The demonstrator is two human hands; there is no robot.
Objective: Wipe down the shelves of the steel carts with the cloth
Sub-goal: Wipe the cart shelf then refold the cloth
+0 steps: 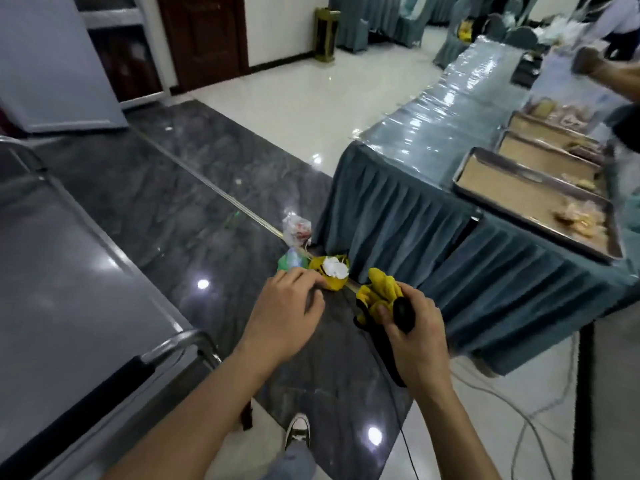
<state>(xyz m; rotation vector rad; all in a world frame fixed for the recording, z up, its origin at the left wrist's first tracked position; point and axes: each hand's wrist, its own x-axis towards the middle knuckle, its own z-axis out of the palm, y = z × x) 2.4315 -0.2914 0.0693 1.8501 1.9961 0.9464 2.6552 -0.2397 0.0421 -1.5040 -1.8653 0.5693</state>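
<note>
Now one yellow cloth (379, 291) gripped in right hand (417, 332), left hand (282, 318) loosely spread, one steel cart (76, 271) beside.

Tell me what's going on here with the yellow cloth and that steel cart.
A person stands beside the grey steel cart, not wiping yet. The right hand grips a bunched yellow cloth together with a small black device. The left hand hangs in front of crumpled yellow and green litter on the dark marble floor. Metal trays sit on the blue-skirted table to the right.
</note>
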